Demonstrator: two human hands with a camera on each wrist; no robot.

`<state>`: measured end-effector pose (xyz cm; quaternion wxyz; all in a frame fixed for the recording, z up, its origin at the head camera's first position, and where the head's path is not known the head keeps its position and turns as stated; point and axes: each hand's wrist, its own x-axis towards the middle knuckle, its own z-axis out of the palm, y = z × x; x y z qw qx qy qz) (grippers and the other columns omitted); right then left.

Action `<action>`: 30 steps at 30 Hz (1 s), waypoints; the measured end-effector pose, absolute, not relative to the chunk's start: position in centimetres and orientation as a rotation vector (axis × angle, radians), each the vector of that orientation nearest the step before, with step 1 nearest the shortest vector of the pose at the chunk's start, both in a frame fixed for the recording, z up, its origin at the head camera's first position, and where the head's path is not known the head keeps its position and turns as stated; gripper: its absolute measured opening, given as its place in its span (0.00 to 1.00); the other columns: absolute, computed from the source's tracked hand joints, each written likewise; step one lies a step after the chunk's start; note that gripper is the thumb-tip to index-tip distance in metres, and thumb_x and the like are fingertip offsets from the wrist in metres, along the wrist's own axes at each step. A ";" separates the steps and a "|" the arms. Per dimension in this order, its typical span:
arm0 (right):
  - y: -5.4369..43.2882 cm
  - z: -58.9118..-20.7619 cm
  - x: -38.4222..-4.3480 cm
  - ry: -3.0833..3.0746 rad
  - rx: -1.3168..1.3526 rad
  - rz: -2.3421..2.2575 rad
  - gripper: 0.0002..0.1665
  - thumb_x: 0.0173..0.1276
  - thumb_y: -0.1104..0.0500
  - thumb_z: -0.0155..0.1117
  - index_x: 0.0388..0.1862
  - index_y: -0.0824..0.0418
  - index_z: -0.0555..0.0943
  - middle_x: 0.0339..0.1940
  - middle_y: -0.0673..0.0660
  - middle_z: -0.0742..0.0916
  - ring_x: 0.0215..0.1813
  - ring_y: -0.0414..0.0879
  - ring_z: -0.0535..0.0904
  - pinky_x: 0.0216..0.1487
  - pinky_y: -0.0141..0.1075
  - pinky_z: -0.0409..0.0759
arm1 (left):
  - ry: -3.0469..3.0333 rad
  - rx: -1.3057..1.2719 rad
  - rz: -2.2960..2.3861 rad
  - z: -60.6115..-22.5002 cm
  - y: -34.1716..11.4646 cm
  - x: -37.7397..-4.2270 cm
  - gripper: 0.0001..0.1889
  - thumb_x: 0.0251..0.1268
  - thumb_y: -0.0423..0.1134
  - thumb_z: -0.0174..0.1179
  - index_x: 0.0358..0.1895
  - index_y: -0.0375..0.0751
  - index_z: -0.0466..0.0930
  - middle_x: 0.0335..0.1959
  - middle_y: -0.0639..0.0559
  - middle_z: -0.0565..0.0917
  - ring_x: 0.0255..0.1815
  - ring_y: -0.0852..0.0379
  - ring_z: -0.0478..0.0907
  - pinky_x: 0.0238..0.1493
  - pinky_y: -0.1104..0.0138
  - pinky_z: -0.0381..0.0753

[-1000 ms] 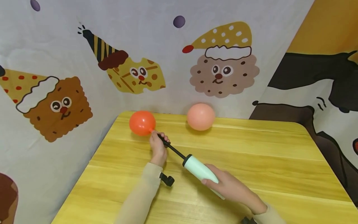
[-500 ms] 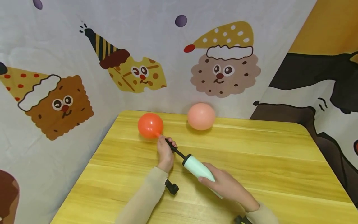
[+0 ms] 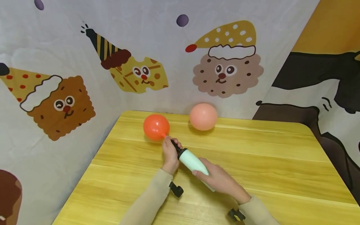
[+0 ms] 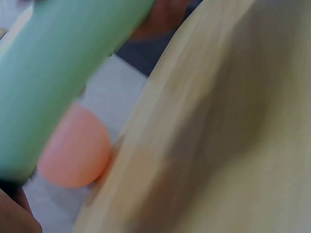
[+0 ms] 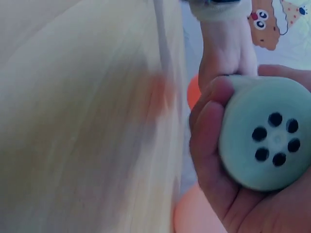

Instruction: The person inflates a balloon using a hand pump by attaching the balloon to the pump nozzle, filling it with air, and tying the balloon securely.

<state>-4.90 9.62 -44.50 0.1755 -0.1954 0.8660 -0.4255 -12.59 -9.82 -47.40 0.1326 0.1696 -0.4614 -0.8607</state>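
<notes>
A mint-green balloon pump slants across the middle of the head view. My right hand grips its barrel; in the right wrist view the fingers wrap round the barrel by its holed end. At the black nozzle end my left hand holds the pump's handle and pinches the neck of a red balloon. The balloon is round and inflated, just beyond the left fingertips. The black rod is out of sight, with the barrel right up against the left hand. In the left wrist view the pump barrel crosses the upper left.
A pink inflated balloon rests near the table's back edge, right of the red one. The wooden table meets a cloth backdrop with cartoon prints behind it. Black camera mounts sit on both wrists.
The left hand and red balloon have moved right, toward the pump barrel. The right hand has shifted slightly left, and the exposed black rod has slid into the barrel.
</notes>
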 end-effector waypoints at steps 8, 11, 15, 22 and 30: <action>12.3 -42.7 -3.0 2.437 -0.566 -1.189 0.38 0.78 0.37 0.58 0.80 0.51 0.65 0.43 0.52 0.86 0.35 0.43 0.81 0.33 0.38 0.80 | -1.242 0.445 -2.461 -45.7 -13.6 -15.3 0.21 0.88 0.44 0.36 0.30 0.43 0.68 0.20 0.55 0.72 0.16 0.61 0.70 0.19 0.71 0.75; 13.7 -42.7 -2.4 2.456 -0.603 -1.152 0.36 0.79 0.39 0.58 0.79 0.51 0.67 0.41 0.49 0.85 0.33 0.40 0.80 0.32 0.36 0.79 | -1.207 0.484 -2.447 -45.8 -14.5 -15.7 0.21 0.88 0.44 0.36 0.30 0.42 0.68 0.20 0.55 0.73 0.16 0.61 0.70 0.19 0.71 0.75; 13.9 -43.5 -2.3 2.510 -0.623 -1.117 0.37 0.79 0.38 0.58 0.79 0.52 0.68 0.43 0.49 0.85 0.34 0.39 0.79 0.33 0.35 0.78 | -1.226 0.537 -2.468 -46.4 -14.0 -15.3 0.20 0.87 0.43 0.34 0.32 0.42 0.68 0.21 0.55 0.73 0.17 0.60 0.71 0.20 0.71 0.76; 11.9 -44.3 -3.1 2.534 -0.552 -1.116 0.40 0.76 0.35 0.59 0.78 0.52 0.68 0.46 0.55 0.86 0.33 0.43 0.79 0.31 0.38 0.78 | -1.256 0.552 -2.510 -47.7 -11.5 -13.8 0.19 0.88 0.44 0.32 0.38 0.38 0.68 0.24 0.54 0.72 0.19 0.61 0.70 0.23 0.72 0.76; 10.0 -44.6 -4.1 2.499 -0.527 -1.153 0.40 0.76 0.34 0.59 0.78 0.52 0.68 0.42 0.57 0.86 0.27 0.43 0.78 0.23 0.39 0.78 | -1.300 0.560 -2.529 -48.2 -9.9 -12.9 0.18 0.88 0.43 0.33 0.38 0.38 0.68 0.25 0.53 0.72 0.21 0.60 0.70 0.25 0.71 0.76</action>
